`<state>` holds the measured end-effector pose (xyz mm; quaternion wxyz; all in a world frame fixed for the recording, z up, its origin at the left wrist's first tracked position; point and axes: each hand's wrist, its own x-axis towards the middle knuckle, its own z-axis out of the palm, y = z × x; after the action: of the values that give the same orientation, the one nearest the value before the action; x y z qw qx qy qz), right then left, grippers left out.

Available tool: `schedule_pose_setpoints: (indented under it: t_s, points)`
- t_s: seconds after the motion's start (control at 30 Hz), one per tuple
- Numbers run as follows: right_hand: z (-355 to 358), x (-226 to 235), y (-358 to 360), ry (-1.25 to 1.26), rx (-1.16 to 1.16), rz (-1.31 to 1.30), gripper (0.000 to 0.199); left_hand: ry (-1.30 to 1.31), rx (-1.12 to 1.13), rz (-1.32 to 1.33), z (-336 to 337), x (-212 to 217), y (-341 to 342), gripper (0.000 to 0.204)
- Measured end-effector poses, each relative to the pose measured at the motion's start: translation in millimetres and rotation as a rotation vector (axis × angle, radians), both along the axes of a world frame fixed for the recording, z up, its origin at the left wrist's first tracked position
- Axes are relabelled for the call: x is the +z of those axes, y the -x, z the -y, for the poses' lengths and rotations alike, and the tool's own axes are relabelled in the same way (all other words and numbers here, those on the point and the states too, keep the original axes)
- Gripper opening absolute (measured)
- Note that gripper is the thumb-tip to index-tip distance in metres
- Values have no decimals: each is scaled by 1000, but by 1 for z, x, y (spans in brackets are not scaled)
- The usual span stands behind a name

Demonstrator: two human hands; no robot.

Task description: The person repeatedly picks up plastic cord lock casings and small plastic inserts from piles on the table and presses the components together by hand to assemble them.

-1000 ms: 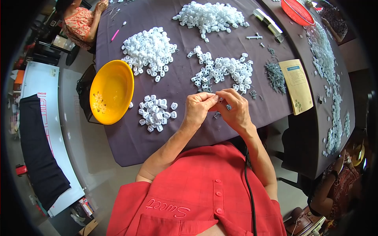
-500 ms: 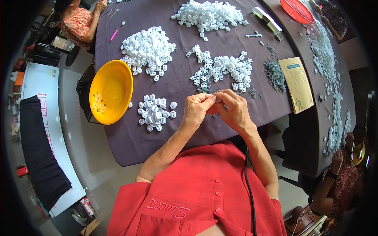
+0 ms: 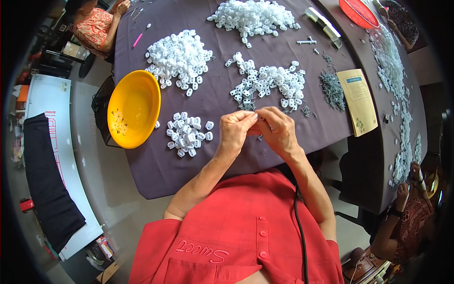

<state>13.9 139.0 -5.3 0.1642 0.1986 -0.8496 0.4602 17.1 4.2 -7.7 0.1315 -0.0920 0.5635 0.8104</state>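
A: Both hands are closed: the left hand [image 3: 236,131] pinches thumb to forefinger, its tips meeting those of the right hand [image 3: 281,130], which is curled around a small grey piece [image 3: 271,127].

B: Does anything sit in the left pinch?

A: I can't tell; the fingers hide it. The grey piece peeks out below the right forefinger, above the near edge of the dark tablecloth [image 3: 151,163].

B: What has changed?

A: Very little. Over the last second the right fingers have drawn in tighter, and less grey shows between them. I'd judge the handwork is still under way, with nothing set down yet. At the lower right, a co-worker's hand [image 3: 415,171] has risen.

B: And the counts?

A: Two working hands. Four heaps of white plastic pieces on the near table: far heap [image 3: 253,20], upper-left heap [image 3: 177,59], middle heap [image 3: 276,83] and lower-left heap [image 3: 185,135], each too crowded to count singly. One main heap of grey screws [image 3: 332,90], one tan envelope [image 3: 358,102], one yellow bowl [image 3: 137,102], one red basket [image 3: 358,13].
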Motion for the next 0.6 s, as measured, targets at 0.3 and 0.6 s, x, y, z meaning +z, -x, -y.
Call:
schedule_pose_setpoints:
  t_s: [0.3,0.6]
  points:
    - [-6,-4,-6,133,-34,205,29,-96,-40,132,0,1,6,17]
    - [-6,-9,-7,159,-32,148,26,-66,-77,115,0,-1,6,17]
